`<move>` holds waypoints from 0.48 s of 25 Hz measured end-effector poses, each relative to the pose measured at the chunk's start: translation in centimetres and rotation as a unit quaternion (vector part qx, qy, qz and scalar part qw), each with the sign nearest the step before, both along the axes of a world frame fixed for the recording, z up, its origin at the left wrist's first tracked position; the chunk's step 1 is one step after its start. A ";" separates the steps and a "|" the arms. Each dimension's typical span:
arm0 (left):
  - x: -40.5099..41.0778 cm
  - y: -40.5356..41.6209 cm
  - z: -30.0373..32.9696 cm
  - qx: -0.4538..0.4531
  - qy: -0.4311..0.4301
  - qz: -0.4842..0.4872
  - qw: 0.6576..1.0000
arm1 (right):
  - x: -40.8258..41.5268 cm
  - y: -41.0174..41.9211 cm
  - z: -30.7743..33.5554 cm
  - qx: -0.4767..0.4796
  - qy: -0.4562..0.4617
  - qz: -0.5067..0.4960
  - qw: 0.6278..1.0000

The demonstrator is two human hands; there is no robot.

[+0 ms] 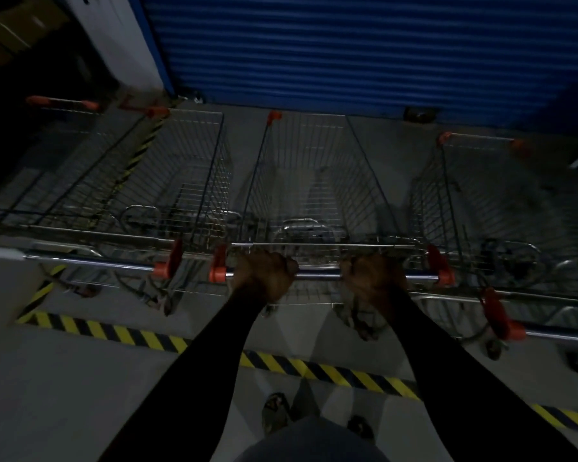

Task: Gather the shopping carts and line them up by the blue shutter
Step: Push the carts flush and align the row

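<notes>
- middle cart: left hand and right hand, each grip wrapped round its handle bar.
- push straight toward the blue shutter, level with neighbours.

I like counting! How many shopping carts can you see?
3: left cart, middle cart held by both hands, right cart. Orange handles far left hint at more.

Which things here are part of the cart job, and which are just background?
Job:
- middle cart, handle bar gripped by left hand and right hand
- left cart
- right cart
- blue shutter

Background:
- yellow-black floor tape
- white pillar
- person's shoes
</notes>
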State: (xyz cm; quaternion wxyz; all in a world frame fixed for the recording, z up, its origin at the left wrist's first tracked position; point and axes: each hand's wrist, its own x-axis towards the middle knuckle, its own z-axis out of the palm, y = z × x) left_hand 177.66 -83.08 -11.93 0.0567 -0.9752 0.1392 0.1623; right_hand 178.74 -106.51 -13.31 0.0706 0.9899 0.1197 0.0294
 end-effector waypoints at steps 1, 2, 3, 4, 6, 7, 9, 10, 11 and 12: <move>-0.2 0.6 -0.3 0.014 -0.046 -0.017 0.999 | -0.4 0.6 0.0 0.006 0.018 -0.003 1.000; -0.4 1.1 0.1 0.037 -0.029 -0.013 0.999 | -0.9 1.3 0.0 0.010 0.037 -0.020 0.999; -0.6 1.3 1.0 0.032 -0.028 -0.016 0.999 | -1.5 1.9 -0.6 0.000 0.012 -0.012 1.000; -0.6 1.7 1.7 0.031 -0.011 0.001 0.999 | -2.3 2.5 -0.9 -0.008 0.016 -0.011 1.000; -1.0 2.1 1.8 0.048 -0.042 -0.026 0.998 | -3.2 2.9 -1.5 -0.013 0.000 -0.022 1.000; -1.3 2.2 1.8 0.075 -0.063 -0.033 0.995 | -3.2 2.9 -1.6 0.001 0.007 -0.035 0.999; -1.1 2.6 0.7 0.067 -0.080 -0.037 0.994 | -3.4 3.0 -1.2 -0.017 0.022 -0.044 0.999; -0.6 3.0 0.3 0.053 -0.079 -0.036 0.995 | -3.6 3.3 -1.0 -0.027 0.045 -0.046 0.998; -0.5 3.2 0.3 0.046 -0.079 -0.041 0.995 | -3.6 3.5 -0.9 -0.023 0.055 -0.052 0.997; -0.5 3.1 0.9 0.032 -0.063 -0.021 0.997 | -3.7 3.7 -0.5 -0.007 0.068 -0.061 0.996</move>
